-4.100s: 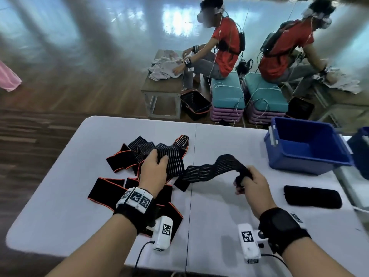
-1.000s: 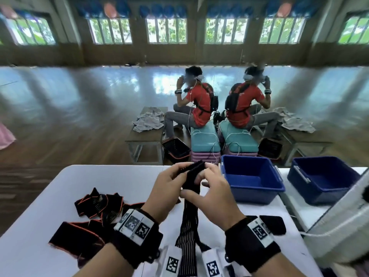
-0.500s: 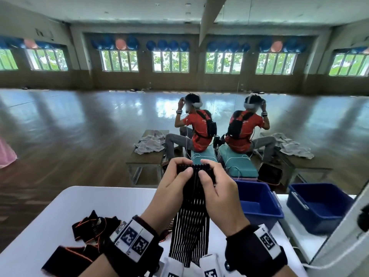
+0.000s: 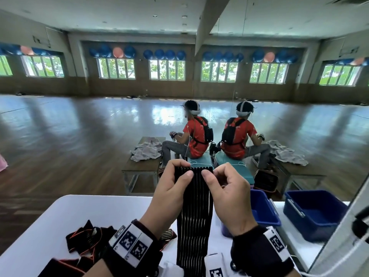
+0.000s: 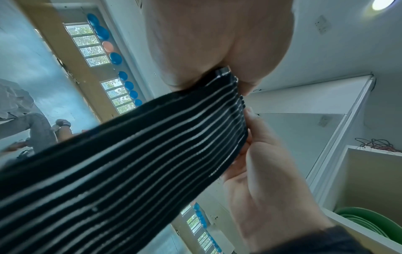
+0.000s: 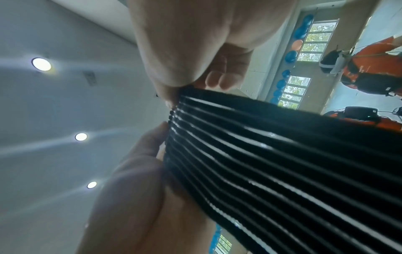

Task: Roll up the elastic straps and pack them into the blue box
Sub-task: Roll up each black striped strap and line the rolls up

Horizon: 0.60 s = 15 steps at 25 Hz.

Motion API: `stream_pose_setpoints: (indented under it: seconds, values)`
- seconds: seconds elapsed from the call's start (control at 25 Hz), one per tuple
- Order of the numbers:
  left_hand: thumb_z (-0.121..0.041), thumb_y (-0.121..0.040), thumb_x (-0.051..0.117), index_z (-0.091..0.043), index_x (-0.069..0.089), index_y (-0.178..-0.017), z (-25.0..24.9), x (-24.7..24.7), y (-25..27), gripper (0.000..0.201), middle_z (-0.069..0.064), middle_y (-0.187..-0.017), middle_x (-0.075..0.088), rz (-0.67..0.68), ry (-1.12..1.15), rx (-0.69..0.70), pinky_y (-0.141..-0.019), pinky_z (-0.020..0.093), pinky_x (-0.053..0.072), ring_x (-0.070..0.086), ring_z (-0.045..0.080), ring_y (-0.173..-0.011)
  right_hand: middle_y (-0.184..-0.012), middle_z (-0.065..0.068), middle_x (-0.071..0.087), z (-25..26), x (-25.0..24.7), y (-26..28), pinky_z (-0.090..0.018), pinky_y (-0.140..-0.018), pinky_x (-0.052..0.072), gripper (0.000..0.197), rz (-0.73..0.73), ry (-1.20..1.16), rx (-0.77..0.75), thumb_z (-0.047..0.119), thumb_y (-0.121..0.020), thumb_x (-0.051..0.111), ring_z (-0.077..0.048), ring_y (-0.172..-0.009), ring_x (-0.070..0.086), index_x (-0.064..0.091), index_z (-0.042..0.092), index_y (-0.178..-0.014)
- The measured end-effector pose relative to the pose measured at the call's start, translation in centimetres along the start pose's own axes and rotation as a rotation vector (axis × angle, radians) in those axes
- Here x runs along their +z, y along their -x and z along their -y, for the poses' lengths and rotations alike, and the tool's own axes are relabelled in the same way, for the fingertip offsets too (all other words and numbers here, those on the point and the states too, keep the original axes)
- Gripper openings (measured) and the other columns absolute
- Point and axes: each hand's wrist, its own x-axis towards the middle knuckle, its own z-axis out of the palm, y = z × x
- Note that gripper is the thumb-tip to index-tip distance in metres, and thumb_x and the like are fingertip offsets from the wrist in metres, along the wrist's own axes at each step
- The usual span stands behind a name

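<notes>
A black elastic strap (image 4: pixel 193 212) with thin white stripes hangs upright in front of me, its lower part running down past my wrists. My left hand (image 4: pixel 182 171) and right hand (image 4: pixel 214 172) each pinch its top edge between thumb and curled fingers, side by side. In the left wrist view my left hand (image 5: pixel 228 80) pinches the strap (image 5: pixel 130 163) at its corner. My right hand (image 6: pixel 176 93) pinches the strap (image 6: pixel 282 163) in the right wrist view. The blue box (image 4: pixel 261 208) sits on the table at the right, partly hidden behind my right hand. A pile of loose straps (image 4: pixel 85 240) with orange edging lies at the lower left.
The white table (image 4: pixel 89 212) stretches below my hands. A second blue box (image 4: pixel 313 212) shows further right beside a slanted white frame (image 4: pixel 339 236). Beyond the table, a low bench (image 4: pixel 143 162) with cloths and seated people in red shirts occupy the wooden floor.
Both hands have lifted the strap's top end higher and spread it flat. Four seconds ago my right hand was pulling it from the pile while my left pressed on the pile.
</notes>
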Motion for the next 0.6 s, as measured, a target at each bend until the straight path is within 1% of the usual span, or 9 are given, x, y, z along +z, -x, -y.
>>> stream_pose_setpoints:
  seconds: [0.04, 0.12, 0.2, 0.24, 0.32, 0.36, 0.52, 0.6]
  values:
    - [-0.027, -0.093, 0.06, -0.025, 0.061, -0.106, -0.1, 0.1, 0.0, 0.014, 0.001, -0.09, 0.061, 0.006, 0.001, 0.004, -0.075, 0.034, 0.05, 0.057, 0.014, -0.083, -0.068, 0.007, 0.057, 0.1, 0.1, 0.0, -0.016, -0.056, 0.041, 0.026, 0.006, -0.002, 0.01, 0.047, -0.091, 0.064, -0.011, -0.061, 0.055, 0.054, 0.028, -0.078]
    - [-0.027, -0.094, 0.059, -0.026, 0.061, -0.105, -0.2, 0.3, 0.0, 0.012, 0.0, -0.089, 0.06, 0.015, -0.007, 0.015, -0.076, 0.036, 0.048, 0.055, 0.014, -0.082, -0.083, 0.012, 0.062, 0.2, 0.4, 0.2, -0.017, -0.063, 0.046, 0.018, 0.056, -0.038, 0.045, 0.049, -0.095, 0.056, -0.01, -0.073, 0.062, 0.056, 0.031, -0.095]
    - [-0.026, -0.095, 0.056, -0.025, 0.061, -0.106, -0.2, 0.6, 0.0, 0.012, -0.001, -0.092, 0.06, 0.016, -0.027, 0.039, -0.079, 0.037, 0.047, 0.055, 0.014, -0.085, -0.093, 0.016, 0.066, 0.3, 0.8, 0.5, -0.02, -0.072, 0.05, 0.024, 0.119, -0.068, 0.051, 0.048, -0.099, 0.047, -0.009, -0.089, 0.066, 0.058, 0.03, -0.112]
    - [-0.026, -0.096, 0.055, -0.024, 0.061, -0.107, -0.2, 0.7, 0.1, 0.013, 0.0, -0.094, 0.061, 0.02, -0.035, 0.049, -0.082, 0.037, 0.048, 0.056, 0.013, -0.087, -0.096, 0.015, 0.068, 0.4, 1.0, 0.6, -0.022, -0.076, 0.051, 0.028, 0.136, -0.066, 0.042, 0.046, -0.1, 0.044, -0.008, -0.094, 0.067, 0.059, 0.028, -0.116]
    - [-0.025, -0.098, 0.052, -0.024, 0.061, -0.107, -0.2, 0.9, 0.2, 0.013, -0.002, -0.097, 0.062, 0.036, -0.045, 0.07, -0.085, 0.035, 0.048, 0.057, 0.012, -0.091, -0.101, 0.013, 0.07, 0.5, 1.2, 0.7, -0.024, -0.081, 0.052, 0.032, 0.157, -0.063, 0.035, 0.044, -0.101, 0.042, -0.006, -0.098, 0.067, 0.06, 0.024, -0.119]
    - [-0.025, -0.099, 0.051, -0.023, 0.061, -0.107, -0.2, 0.9, 0.3, 0.013, -0.003, -0.096, 0.062, 0.044, -0.052, 0.081, -0.084, 0.033, 0.048, 0.057, 0.011, -0.091, -0.102, 0.012, 0.07, 0.5, 1.2, 0.7, -0.027, -0.082, 0.053, 0.034, 0.17, -0.064, 0.038, 0.044, -0.101, 0.041, -0.006, -0.099, 0.067, 0.06, 0.023, -0.12]
    - [-0.026, -0.101, 0.05, -0.022, 0.059, -0.107, -0.2, 0.4, 0.1, 0.011, -0.003, -0.091, 0.059, 0.059, -0.075, 0.109, -0.076, 0.031, 0.048, 0.055, 0.012, -0.084, -0.101, 0.007, 0.071, 0.5, 0.9, 0.5, -0.04, -0.082, 0.054, 0.036, 0.247, -0.068, 0.057, 0.047, -0.101, 0.04, -0.012, -0.097, 0.068, 0.058, 0.024, -0.123]
    - [-0.025, -0.102, 0.05, -0.022, 0.058, -0.106, 0.1, 0.1, -0.1, 0.01, -0.003, -0.088, 0.06, 0.055, -0.107, 0.134, -0.072, 0.029, 0.049, 0.055, 0.011, -0.08, -0.098, 0.005, 0.071, 0.7, 0.9, 0.3, -0.041, -0.079, 0.054, 0.031, 0.295, -0.112, 0.053, 0.044, -0.101, 0.043, -0.015, -0.095, 0.067, 0.06, 0.025, -0.118]
